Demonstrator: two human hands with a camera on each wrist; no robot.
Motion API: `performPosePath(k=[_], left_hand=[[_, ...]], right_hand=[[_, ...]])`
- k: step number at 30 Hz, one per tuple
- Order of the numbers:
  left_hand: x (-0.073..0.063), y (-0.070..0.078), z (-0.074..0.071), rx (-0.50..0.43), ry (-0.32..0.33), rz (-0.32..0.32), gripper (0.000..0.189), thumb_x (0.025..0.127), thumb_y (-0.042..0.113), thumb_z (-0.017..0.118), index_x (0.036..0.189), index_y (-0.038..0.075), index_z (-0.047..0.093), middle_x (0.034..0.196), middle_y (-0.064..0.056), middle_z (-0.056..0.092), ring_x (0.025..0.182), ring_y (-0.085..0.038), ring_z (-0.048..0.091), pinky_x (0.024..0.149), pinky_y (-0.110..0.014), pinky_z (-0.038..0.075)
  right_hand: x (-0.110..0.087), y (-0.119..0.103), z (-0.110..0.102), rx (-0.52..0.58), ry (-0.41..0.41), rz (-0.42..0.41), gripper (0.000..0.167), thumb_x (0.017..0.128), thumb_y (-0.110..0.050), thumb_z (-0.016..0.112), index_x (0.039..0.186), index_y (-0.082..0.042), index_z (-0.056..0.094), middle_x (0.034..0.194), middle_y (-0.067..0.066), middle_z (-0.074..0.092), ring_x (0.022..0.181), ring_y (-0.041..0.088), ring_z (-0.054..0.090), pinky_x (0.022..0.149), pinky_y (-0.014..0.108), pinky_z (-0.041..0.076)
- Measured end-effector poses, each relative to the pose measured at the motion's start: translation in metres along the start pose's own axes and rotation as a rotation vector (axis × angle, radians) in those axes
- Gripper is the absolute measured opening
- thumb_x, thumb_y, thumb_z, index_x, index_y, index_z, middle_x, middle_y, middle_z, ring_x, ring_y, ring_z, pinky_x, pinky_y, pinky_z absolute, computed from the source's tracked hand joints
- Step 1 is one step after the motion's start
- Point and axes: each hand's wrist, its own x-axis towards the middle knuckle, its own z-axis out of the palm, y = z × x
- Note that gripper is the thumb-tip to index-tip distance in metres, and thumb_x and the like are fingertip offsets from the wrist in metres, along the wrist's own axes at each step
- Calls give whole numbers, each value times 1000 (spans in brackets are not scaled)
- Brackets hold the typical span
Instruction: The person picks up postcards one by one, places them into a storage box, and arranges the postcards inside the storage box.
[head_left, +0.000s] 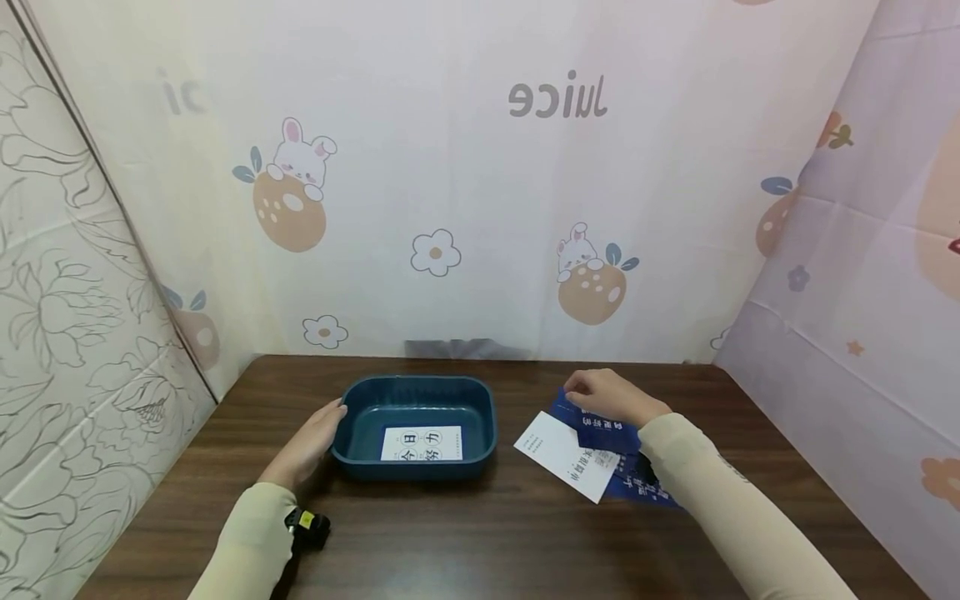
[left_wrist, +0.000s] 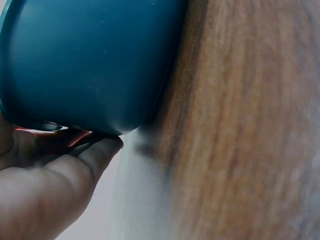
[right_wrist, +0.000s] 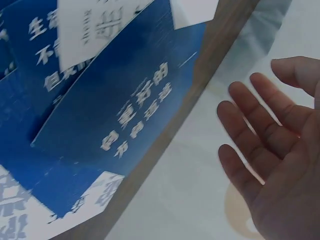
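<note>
At the left end of a dark teal plastic basin [head_left: 416,471] is my left hand [head_left: 311,442], holding its rim and outer wall. In the left wrist view, the fingers [left_wrist: 95,160] lie against the basin's outside [left_wrist: 95,60]; part of the grip is hidden. Inside the basin lies a white card with black characters [head_left: 422,443]. My right hand [head_left: 611,393] hovers over a loose pile of cards, its fingers [right_wrist: 265,130] relaxed and apart from them. A blue card [right_wrist: 130,100] with white characters lies uppermost. A white card [head_left: 558,454] overlaps the pile's left side.
Everything stands on a brown wood-grain table [head_left: 420,542]. Behind it hangs a pale printed curtain [head_left: 480,192], with similar cloth [head_left: 862,317] on the right. A black wrist camera [head_left: 311,529] is strapped to the left wrist.
</note>
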Motion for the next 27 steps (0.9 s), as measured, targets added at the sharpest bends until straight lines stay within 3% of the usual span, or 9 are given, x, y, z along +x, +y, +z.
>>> performPosePath(k=[6, 11, 15, 22, 27], left_hand=[[-1, 1, 1, 2, 1, -2, 63, 111, 31, 26, 157, -6, 6, 162, -30, 4, 148, -48, 1, 113, -67, 10], [-1, 2, 2, 2, -1, 2, 64, 111, 33, 26, 158, -5, 6, 163, -29, 4, 148, -47, 1, 113, -67, 10], [-1, 2, 2, 3, 3, 2, 64, 111, 34, 26, 158, -5, 7, 162, -29, 5, 148, -48, 2, 112, -67, 11], [-1, 2, 2, 2, 4, 6, 62, 111, 32, 25, 158, -5, 8, 162, -30, 6, 148, -48, 3, 113, -66, 11], [-1, 1, 2, -2, 7, 2, 62, 111, 31, 25, 157, -6, 8, 162, -30, 6, 148, -48, 3, 113, -66, 11]], right_hand=[[-5, 18, -2, -5, -63, 109, 36, 94, -25, 69, 120, 0, 68, 115, 17, 69, 108, 37, 64, 94, 55, 50], [-9, 38, -5, -48, -119, 229, 42, 90, -34, 73, 111, 3, 70, 102, 15, 70, 96, 33, 66, 86, 56, 53], [-13, 50, -9, 4, -150, 306, 48, 89, -37, 75, 110, 5, 69, 97, 11, 70, 91, 29, 67, 84, 53, 55], [-18, 57, -7, 28, -154, 406, 56, 85, -46, 77, 102, 7, 69, 88, 12, 68, 80, 27, 62, 74, 48, 56], [-16, 57, 0, 9, -137, 463, 73, 82, -48, 80, 114, 15, 61, 95, 20, 68, 81, 30, 63, 76, 52, 57]])
